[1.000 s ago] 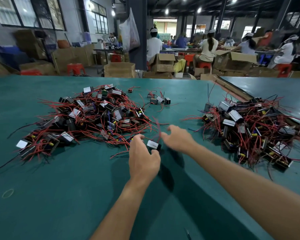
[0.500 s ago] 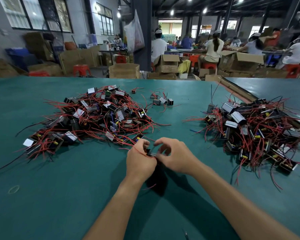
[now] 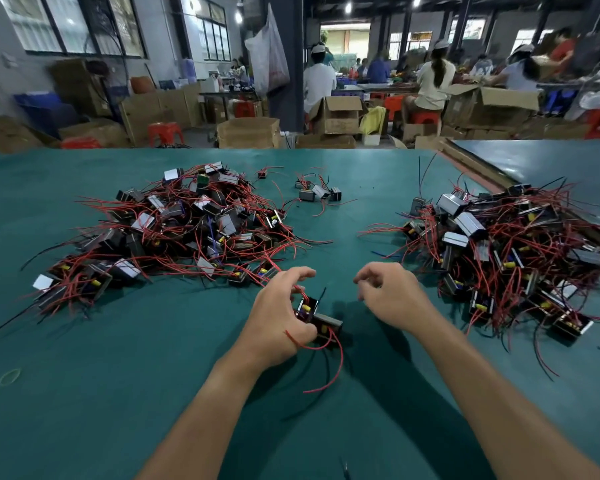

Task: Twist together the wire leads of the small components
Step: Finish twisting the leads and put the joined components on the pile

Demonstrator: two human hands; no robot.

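My left hand [image 3: 276,320] grips a small black component [image 3: 326,328] just above the green table [image 3: 84,393], thumb against its side and fingers curled over the top. Its red leads [image 3: 338,362] trail down toward me, and a short black lead sticks up. A second black piece [image 3: 305,306] sits against it under my fingers. My right hand [image 3: 390,296] hovers a little to the right, apart from the component, with loosely curled fingers and nothing visible in them.
A big pile of components with red wires [image 3: 174,230] lies at the left, another pile [image 3: 506,251] at the right. A few loose components [image 3: 317,194] sit farther back. A rubber band [image 3: 9,376] lies near left. Seated workers and cardboard boxes fill the background.
Both hands were close together on the component half a second ago. My right hand has since let go and moved right, while my left hand keeps the component, its leads now hanging free.
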